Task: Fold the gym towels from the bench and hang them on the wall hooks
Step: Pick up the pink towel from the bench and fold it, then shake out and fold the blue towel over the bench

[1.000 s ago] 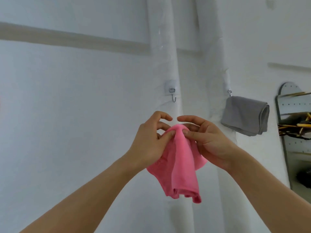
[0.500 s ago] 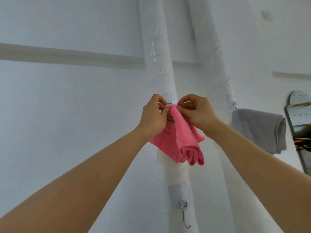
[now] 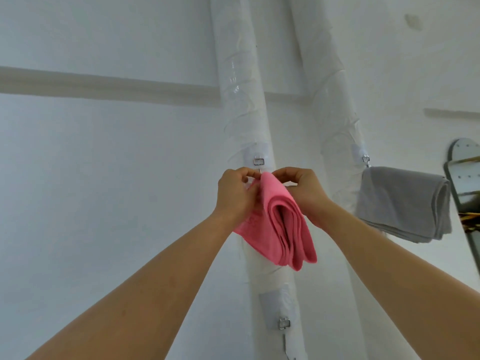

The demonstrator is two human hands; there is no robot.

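A folded pink towel (image 3: pixel 284 229) hangs down against the left white wrapped pipe (image 3: pixel 241 100). My left hand (image 3: pixel 237 196) and my right hand (image 3: pixel 301 190) both pinch its top edge right under a metal hook (image 3: pixel 259 162) fixed to that pipe. The hook's lower end is hidden behind my fingers and the cloth. A folded grey towel (image 3: pixel 400 203) hangs from another hook (image 3: pixel 366 159) on the right pipe.
A bare third hook (image 3: pixel 284 324) sits lower on the left pipe. A second white wrapped pipe (image 3: pixel 327 87) runs beside the first. A pegboard rack (image 3: pixel 465 178) with golden items stands at the far right edge. White wall fills the left.
Both hands rose with the pink towel from below the hook up to it. The towel now hangs in neater folded layers, and the view tilted upward.
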